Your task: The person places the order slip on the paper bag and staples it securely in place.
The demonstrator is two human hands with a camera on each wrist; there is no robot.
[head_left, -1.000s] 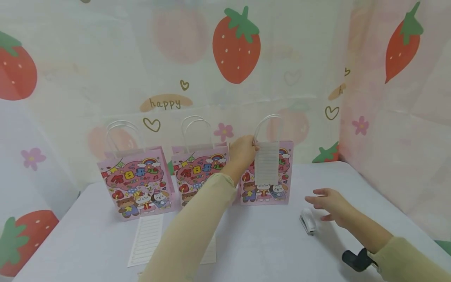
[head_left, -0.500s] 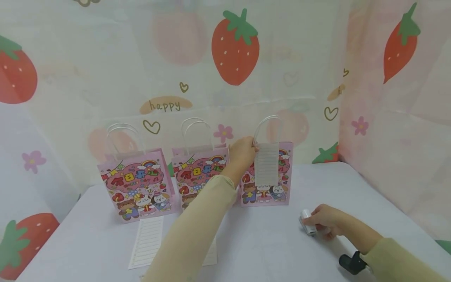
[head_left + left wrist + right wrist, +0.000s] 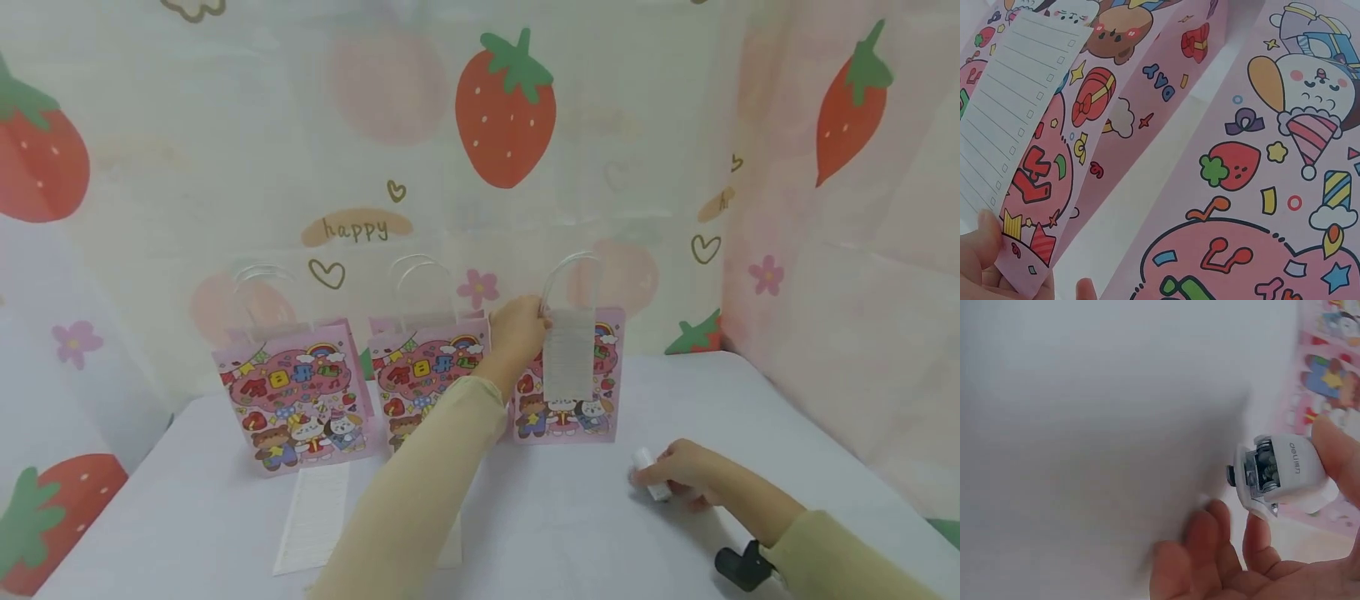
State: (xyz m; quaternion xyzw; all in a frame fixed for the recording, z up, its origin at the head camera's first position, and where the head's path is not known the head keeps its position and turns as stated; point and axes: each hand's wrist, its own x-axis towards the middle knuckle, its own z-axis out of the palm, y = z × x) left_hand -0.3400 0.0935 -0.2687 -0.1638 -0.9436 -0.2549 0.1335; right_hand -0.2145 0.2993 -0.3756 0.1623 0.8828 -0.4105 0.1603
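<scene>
My left hand (image 3: 517, 333) pinches a lined paper slip (image 3: 567, 358) against the top edge of the right-hand pink paper gift bag (image 3: 605, 421). In the left wrist view, the thumb lies on the slip (image 3: 1016, 94) and fingers show behind the bag wall (image 3: 1107, 94). At the right of the table, my right hand (image 3: 693, 475) holds a small white stapler (image 3: 660, 492). The right wrist view shows the stapler (image 3: 1297, 472) between thumb and index finger, its metal end facing away from the palm; the other fingers are loosely bent.
Two matching gift bags stand upright to the left, one at the far left (image 3: 296, 408) and one in the middle (image 3: 420, 358), partly behind my left arm. Before them on the white table (image 3: 570, 533) lie two lined slips, the left one (image 3: 311, 517) and one mostly covered by my sleeve.
My right hand has come down from above the stapler, closed its fingers on it and tilted it slightly. The left hand keeps its hold on the slip and bag.
</scene>
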